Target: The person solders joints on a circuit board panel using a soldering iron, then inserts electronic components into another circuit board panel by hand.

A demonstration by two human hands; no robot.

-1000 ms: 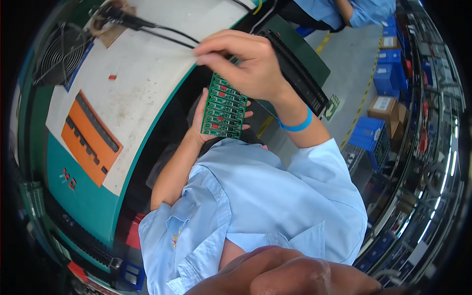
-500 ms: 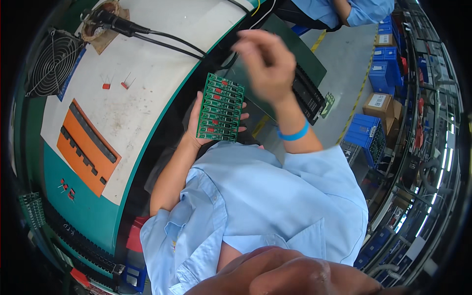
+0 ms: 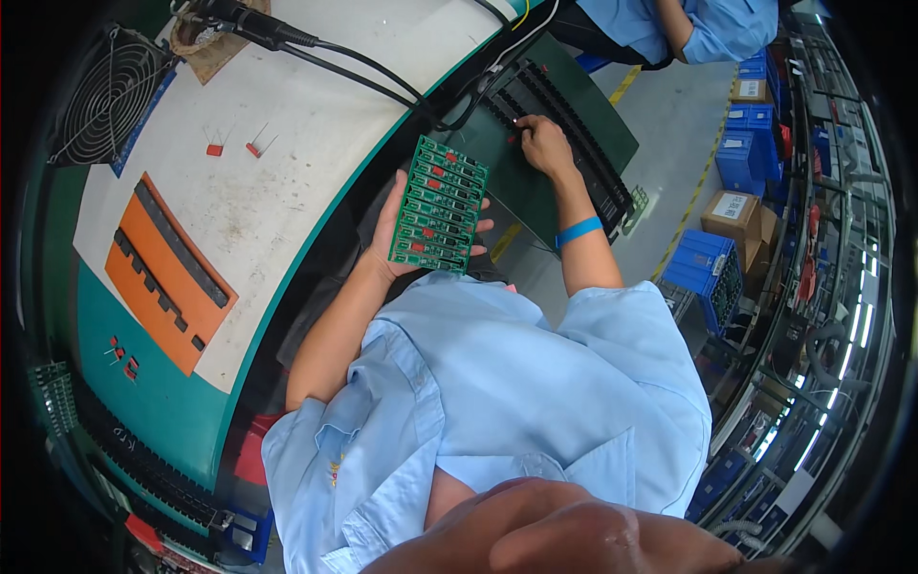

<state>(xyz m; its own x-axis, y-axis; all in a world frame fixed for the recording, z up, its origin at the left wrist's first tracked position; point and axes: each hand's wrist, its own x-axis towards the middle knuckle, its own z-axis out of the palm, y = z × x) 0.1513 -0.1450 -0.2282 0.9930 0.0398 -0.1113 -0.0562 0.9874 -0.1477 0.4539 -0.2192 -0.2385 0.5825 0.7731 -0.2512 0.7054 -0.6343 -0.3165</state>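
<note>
A: The white worktop [image 3: 316, 124] took up most of the view, with an orange panel [image 3: 163, 268] lying on it and a fan [image 3: 110, 91] at its far corner. What was at risk there?

B: The green circuit board panel [image 3: 438, 206], I judged. It lay flat across the open palm of the left hand [image 3: 402, 239], fingers spread under it and only fingertips showing at its right edge, held over the lap just off the worktop's green rim. Nothing clamped it, so a tilt of the wrist could have let it slide off.

A: And the right hand [image 3: 543, 143]?

B: It was well apart from the left, reaching out to the dark slotted tray [image 3: 574, 143], fingers curled down on a small red part. Whether they had closed on it I could not tell. A blue wristband [image 3: 579, 231] sat on that forearm.

A: So attention was split.

B: Yes, and that seemed the cause: eyes on the tray, board unsupported. The small red components [image 3: 234, 148] lying loose on the worktop could also have rolled away if knocked.
</note>
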